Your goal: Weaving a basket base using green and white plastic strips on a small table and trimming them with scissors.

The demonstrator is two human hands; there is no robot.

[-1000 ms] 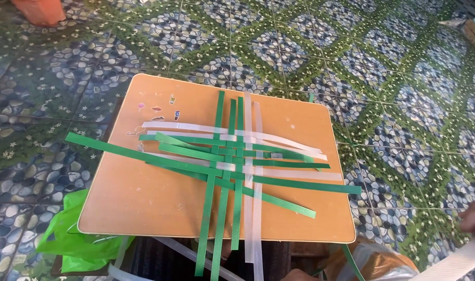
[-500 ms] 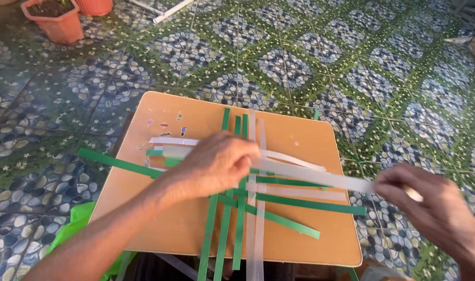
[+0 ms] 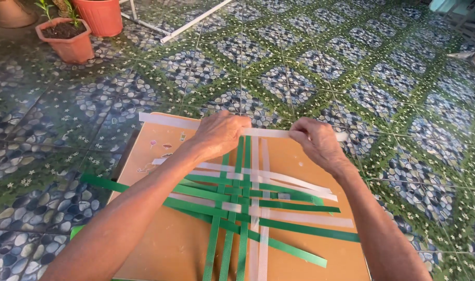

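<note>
Across the far edge of the orange wooden counter [image 3: 159, 244], the left hand [image 3: 220, 133] and right hand [image 3: 315, 141] each have their fingers [image 3: 298, 136] closed in a pinch on one long translucent white plastic strip [image 3: 170, 120], stretched flat between them. Nearer lies a loose lattice of green plastic strips [image 3: 216, 244], three running lengthwise and roughly five crosswise, interlaced with several white ones. Two terracotta plant pots [image 3: 66, 41] stand well apart on the pebble-patterned tile floor [image 3: 352, 62].

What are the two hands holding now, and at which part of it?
Both hold one white strip across the far edge of the board: the left hand near its middle, the right hand close to its right end.
</note>
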